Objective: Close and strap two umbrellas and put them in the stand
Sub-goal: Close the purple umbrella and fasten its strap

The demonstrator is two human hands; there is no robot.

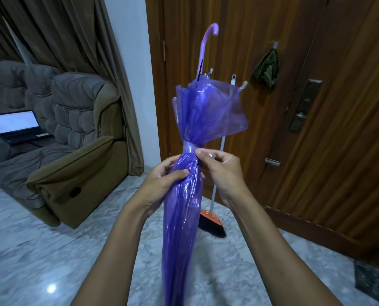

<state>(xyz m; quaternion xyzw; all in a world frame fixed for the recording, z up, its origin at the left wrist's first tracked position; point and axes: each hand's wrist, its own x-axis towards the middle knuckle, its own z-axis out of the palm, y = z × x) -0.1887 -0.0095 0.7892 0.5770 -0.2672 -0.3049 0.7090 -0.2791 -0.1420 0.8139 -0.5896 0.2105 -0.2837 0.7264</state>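
A translucent purple umbrella (184, 217) stands folded and upright in front of me, its pink hooked handle (208, 40) pointing up. A pale strap (189, 149) wraps the canopy at mid height, and the fabric flares out loosely above it. My left hand (162, 180) grips the folded canopy just below the strap. My right hand (219, 171) pinches the strap's end at the umbrella's right side with thumb and fingertips. The umbrella's lower tip runs out of the frame at the bottom. No second umbrella or stand shows clearly.
A broom (212, 221) with an orange head leans against the wooden door (316, 107) behind the umbrella. A grey-brown recliner sofa (73, 140) with an open laptop (18, 127) fills the left. A dark meshed object (371, 281) sits at the bottom right on the marble floor (51, 261).
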